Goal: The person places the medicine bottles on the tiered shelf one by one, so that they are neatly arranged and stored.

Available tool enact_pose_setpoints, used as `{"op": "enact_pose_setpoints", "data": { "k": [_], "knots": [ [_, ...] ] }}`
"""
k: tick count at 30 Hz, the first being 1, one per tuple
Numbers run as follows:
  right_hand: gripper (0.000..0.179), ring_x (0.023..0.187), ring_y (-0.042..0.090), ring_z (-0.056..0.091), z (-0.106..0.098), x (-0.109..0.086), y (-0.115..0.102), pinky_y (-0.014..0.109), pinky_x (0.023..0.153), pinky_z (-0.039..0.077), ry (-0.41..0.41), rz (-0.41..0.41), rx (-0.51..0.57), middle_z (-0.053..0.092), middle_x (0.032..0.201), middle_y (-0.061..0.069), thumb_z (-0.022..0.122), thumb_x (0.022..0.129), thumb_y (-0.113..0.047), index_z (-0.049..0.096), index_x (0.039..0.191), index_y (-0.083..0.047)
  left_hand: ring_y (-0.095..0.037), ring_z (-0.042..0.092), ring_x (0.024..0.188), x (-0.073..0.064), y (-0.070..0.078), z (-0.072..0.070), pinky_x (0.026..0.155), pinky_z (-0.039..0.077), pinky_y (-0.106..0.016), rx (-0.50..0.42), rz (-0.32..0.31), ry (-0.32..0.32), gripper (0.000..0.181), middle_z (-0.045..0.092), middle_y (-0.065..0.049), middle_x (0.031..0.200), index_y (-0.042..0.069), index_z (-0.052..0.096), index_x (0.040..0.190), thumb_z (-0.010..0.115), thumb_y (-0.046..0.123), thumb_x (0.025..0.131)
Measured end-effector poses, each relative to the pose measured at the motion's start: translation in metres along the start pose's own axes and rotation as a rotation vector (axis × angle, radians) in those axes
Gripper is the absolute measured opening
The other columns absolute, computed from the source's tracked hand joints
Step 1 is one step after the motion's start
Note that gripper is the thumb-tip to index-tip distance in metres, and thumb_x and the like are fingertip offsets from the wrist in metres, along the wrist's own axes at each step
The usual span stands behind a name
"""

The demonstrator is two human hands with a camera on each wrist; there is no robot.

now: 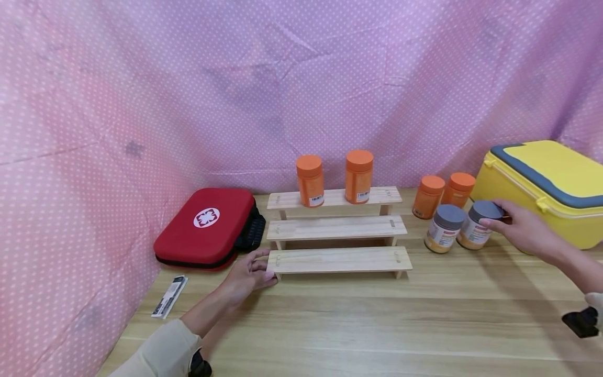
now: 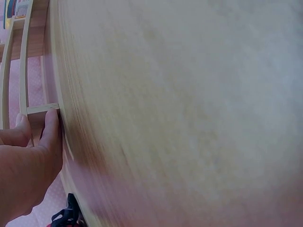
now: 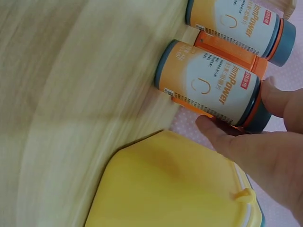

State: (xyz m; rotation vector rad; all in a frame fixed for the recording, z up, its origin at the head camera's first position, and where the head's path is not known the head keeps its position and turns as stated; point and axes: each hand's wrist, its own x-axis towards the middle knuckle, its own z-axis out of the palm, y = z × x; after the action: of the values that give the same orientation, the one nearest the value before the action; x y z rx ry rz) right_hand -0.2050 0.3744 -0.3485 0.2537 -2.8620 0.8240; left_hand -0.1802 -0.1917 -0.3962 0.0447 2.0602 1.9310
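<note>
A three-step wooden display shelf (image 1: pixel 337 261) stands mid-table. My left hand (image 1: pixel 249 276) holds the left end of its lowest step; in the left wrist view, the left hand (image 2: pixel 29 165) has thumb and fingers about the end leg (image 2: pixel 43 109). On the right, my right hand (image 1: pixel 523 226) grips a grey-lidded jar (image 1: pixel 475 232) by its lid, thumb on one side and fingers on the other. That jar (image 3: pixel 208 85) has a white and orange "ImmPower" label in the right wrist view. Beside it stands a matching grey-lidded jar (image 1: pixel 443 230).
Two orange bottles, one left (image 1: pixel 311 180) and one right (image 1: pixel 359 177), stand on the top step. Two more orange bottles (image 1: pixel 427 198) are behind the grey-lidded jars. A yellow box (image 1: pixel 542 193) sits far right. A red first-aid case (image 1: pixel 202 225) and a thin packet (image 1: pixel 169 297) lie left.
</note>
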Motion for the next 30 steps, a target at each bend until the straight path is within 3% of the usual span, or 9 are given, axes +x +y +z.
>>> {"op": "enact_pose_setpoints", "data": {
  "k": [7, 12, 16, 21, 23, 27, 28, 30],
  "knots": [
    [0.048, 0.079, -0.020, 0.036, -0.001, -0.010, 0.000, 0.004, 0.057, 0.037, 0.048, 0.001, 0.012, 0.056, 0.107, 0.035, 0.063, 0.094, -0.019, 0.045, 0.124, 0.015, -0.023, 0.062, 0.094, 0.001, 0.000, 0.002, 0.090, 0.055, -0.041, -0.014, -0.027, 0.027, 0.057, 0.054, -0.025, 0.115, 0.000, 0.034, 0.142, 0.054, -0.013, 0.090],
    [0.049, 0.077, -0.021, 0.037, -0.016, -0.021, -0.009, 0.000, 0.055, 0.036, 0.071, 0.006, 0.021, 0.053, 0.105, 0.041, 0.063, 0.094, -0.015, 0.043, 0.123, 0.020, -0.025, 0.063, 0.094, 0.002, 0.000, 0.003, 0.088, 0.056, -0.041, -0.012, -0.046, 0.053, 0.058, 0.054, -0.024, 0.115, 0.002, 0.036, 0.142, 0.055, -0.013, 0.090],
    [0.053, 0.077, -0.026, 0.035, -0.032, -0.028, -0.029, -0.002, 0.055, 0.037, 0.106, 0.004, 0.064, 0.047, 0.110, 0.045, 0.060, 0.095, -0.010, 0.037, 0.130, 0.022, -0.025, 0.063, 0.094, 0.001, 0.001, 0.001, 0.089, 0.055, -0.041, -0.017, -0.029, 0.041, 0.058, 0.054, -0.025, 0.116, -0.001, 0.034, 0.143, 0.053, -0.015, 0.090],
    [0.053, 0.080, -0.029, 0.037, -0.047, -0.029, -0.068, -0.004, 0.059, 0.039, 0.129, -0.036, 0.104, 0.046, 0.116, 0.044, 0.060, 0.095, -0.007, 0.037, 0.136, 0.016, -0.025, 0.063, 0.094, 0.001, 0.001, 0.001, 0.089, 0.055, -0.042, -0.027, -0.022, 0.040, 0.059, 0.053, -0.026, 0.115, -0.002, 0.033, 0.143, 0.053, -0.016, 0.089],
    [0.052, 0.083, -0.026, 0.042, -0.050, -0.028, -0.087, -0.003, 0.063, 0.041, 0.111, -0.060, 0.128, 0.058, 0.116, 0.025, 0.062, 0.093, -0.007, 0.040, 0.138, 0.010, -0.025, 0.063, 0.093, 0.000, 0.001, 0.001, 0.088, 0.055, -0.042, -0.030, -0.027, 0.050, 0.059, 0.054, -0.026, 0.115, -0.001, 0.034, 0.142, 0.053, -0.016, 0.089],
    [0.047, 0.091, -0.011, 0.055, -0.044, -0.019, -0.128, 0.002, 0.071, 0.045, 0.048, -0.170, 0.185, 0.064, 0.108, -0.008, 0.064, 0.091, -0.005, 0.050, 0.135, -0.004, -0.025, 0.062, 0.094, 0.000, 0.000, 0.001, 0.089, 0.055, -0.042, -0.030, -0.026, 0.046, 0.058, 0.053, -0.026, 0.116, -0.001, 0.034, 0.143, 0.053, -0.015, 0.090],
    [0.045, 0.093, -0.008, 0.057, -0.040, -0.016, -0.138, 0.003, 0.073, 0.047, 0.035, -0.214, 0.204, 0.064, 0.105, -0.013, 0.065, 0.090, -0.003, 0.052, 0.133, -0.005, -0.025, 0.063, 0.094, -0.001, 0.000, 0.001, 0.089, 0.055, -0.042, -0.030, -0.026, 0.044, 0.058, 0.053, -0.026, 0.117, -0.001, 0.034, 0.143, 0.053, -0.015, 0.090],
    [0.042, 0.091, -0.001, 0.060, -0.028, -0.008, -0.158, 0.006, 0.074, 0.048, 0.005, -0.308, 0.212, 0.065, 0.104, -0.004, 0.066, 0.089, -0.002, 0.055, 0.130, -0.006, -0.024, 0.063, 0.094, -0.001, 0.000, 0.001, 0.089, 0.055, -0.042, -0.028, -0.022, 0.037, 0.058, 0.053, -0.026, 0.116, -0.001, 0.033, 0.143, 0.054, -0.014, 0.090]
  ]
}}
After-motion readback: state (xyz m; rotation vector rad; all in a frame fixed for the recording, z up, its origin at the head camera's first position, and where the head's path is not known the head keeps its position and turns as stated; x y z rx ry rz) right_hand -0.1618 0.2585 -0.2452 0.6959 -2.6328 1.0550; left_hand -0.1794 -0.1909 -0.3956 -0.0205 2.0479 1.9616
